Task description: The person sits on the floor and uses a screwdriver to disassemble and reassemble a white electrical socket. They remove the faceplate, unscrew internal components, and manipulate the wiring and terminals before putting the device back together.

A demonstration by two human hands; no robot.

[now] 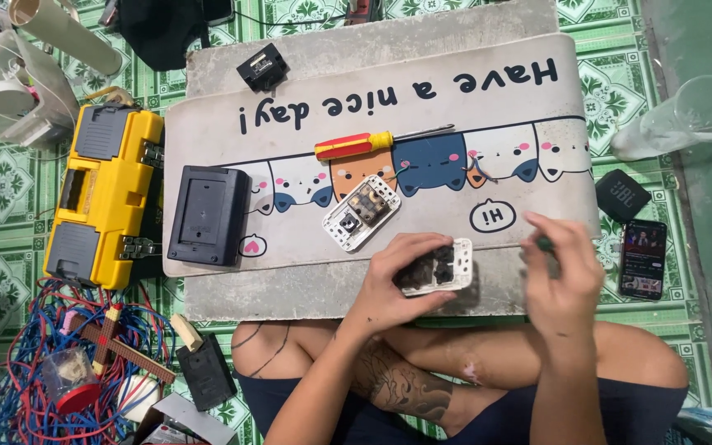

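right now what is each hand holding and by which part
Left hand grips the white switch module around its left end. Right hand pinches a small dark-green tool near its top; most is hidden.

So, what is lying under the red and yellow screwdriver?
The red and yellow screwdriver lies on a desk mat printed with cartoon cats. The mat rests on a grey slab, which shows at its edges. What the mat covers of the slab cannot be seen.

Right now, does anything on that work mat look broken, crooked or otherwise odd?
Yes. A white switch unit lies askew mid-mat with its inner parts exposed. The left hand holds a second white switch unit, also opened. Left of the mat, a tangle of red and blue wires sprawls over the floor.
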